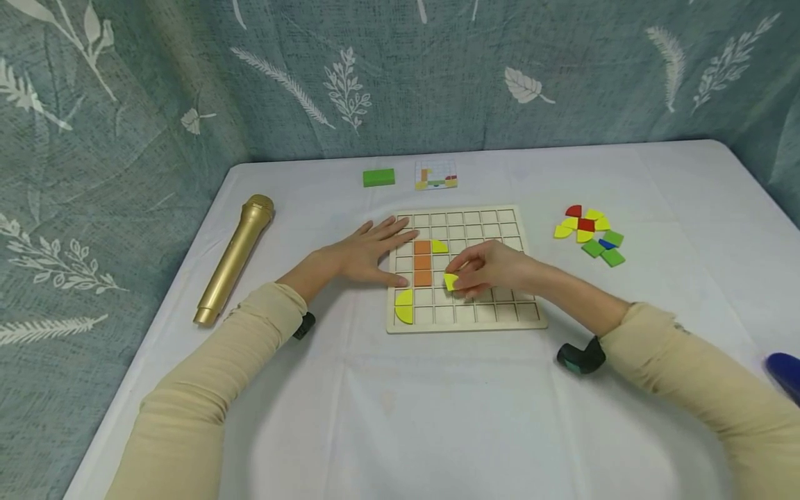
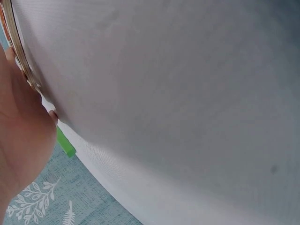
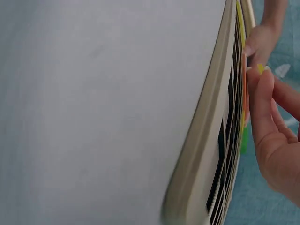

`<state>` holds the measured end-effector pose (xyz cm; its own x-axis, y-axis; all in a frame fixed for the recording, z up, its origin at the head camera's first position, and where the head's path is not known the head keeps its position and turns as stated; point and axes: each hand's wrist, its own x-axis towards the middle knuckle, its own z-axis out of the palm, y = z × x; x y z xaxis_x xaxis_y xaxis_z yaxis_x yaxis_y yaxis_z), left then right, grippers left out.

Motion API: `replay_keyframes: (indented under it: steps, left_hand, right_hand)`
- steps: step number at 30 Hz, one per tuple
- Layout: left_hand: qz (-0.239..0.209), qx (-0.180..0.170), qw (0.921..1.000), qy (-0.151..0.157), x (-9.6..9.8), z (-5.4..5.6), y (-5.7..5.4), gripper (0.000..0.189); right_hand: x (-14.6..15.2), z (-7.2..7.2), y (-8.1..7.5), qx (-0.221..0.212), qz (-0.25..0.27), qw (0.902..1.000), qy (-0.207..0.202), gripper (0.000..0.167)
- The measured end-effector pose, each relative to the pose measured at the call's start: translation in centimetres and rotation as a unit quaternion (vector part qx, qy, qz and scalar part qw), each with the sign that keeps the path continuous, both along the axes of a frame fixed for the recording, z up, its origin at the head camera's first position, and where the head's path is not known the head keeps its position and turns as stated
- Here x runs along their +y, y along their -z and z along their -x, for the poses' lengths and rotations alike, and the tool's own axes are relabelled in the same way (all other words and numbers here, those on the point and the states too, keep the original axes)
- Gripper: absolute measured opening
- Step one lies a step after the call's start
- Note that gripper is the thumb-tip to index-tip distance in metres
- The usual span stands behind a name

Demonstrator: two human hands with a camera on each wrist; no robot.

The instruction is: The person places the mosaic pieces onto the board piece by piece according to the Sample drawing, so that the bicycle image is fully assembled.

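Observation:
A wooden grid board [image 1: 465, 328] lies mid-table. On its left edge rests my left hand [image 1: 369, 253], fingers spread straight. Between thumb and fingertips, my right hand [image 1: 496, 267] pinches a yellow quarter-circle tile [image 1: 451, 281] over the middle of the board; the tile's tip also shows in the right wrist view. Three orange square tiles [image 1: 422, 262] form a column in the grid. One yellow quarter-circle [image 1: 440, 246] sits right of the top orange square. Two more yellow quarter-circles [image 1: 404, 314] make a half disc at the lower left.
Loose red, yellow, green and blue tiles [image 1: 586, 225] lie right of the board. Behind it are a pattern card [image 1: 436, 176] and a green block [image 1: 378, 178]. A gold microphone [image 1: 234, 260] lies at the left; a dark blue object [image 1: 784, 373] shows at the right edge.

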<state>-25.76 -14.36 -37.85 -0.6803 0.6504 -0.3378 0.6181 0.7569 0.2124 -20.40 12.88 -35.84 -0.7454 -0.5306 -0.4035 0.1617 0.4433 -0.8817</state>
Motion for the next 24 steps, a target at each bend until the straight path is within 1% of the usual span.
replay_keyframes:
  steps: [5, 10, 13, 17, 20, 24]
  left_hand:
    - [-0.001, -0.003, 1.0000, -0.001, 0.0, -0.1, -0.1, 0.097]
    - [-0.002, -0.006, 1.0000, 0.003, 0.1, 0.0, -0.2, 0.097]
    - [0.000, -0.005, 1.0000, 0.005, 0.1, 0.0, -0.2, 0.096]
    - [0.000, -0.004, 1.0000, 0.007, 0.0, 0.1, -0.2, 0.096]
    - [-0.004, -0.005, 0.9999, 0.011, 0.0, 0.1, -0.3, 0.096]
    - [-0.011, -0.006, 0.9998, 0.014, -0.1, 0.0, -0.3, 0.095]
  right_hand:
    - [-1.0, -0.4, -0.2, -0.019, 0.014, 0.9997, 0.000, 0.034]
    - [-1.8, -0.7, -0.3, -0.034, 0.030, 0.9989, -0.006, 0.031]
    - [-2.3, -0.8, -0.2, -0.031, 0.024, 0.9991, -0.017, 0.028]
    - [-3.0, -0.9, -0.3, 0.017, -0.027, 0.9988, -0.037, 0.024]
    - [-3.6, -1.0, -0.4, 0.063, -0.067, 0.9946, -0.047, 0.020]
    - [-4.3, -1.0, -0.3, 0.096, -0.086, 0.9903, -0.053, 0.017]
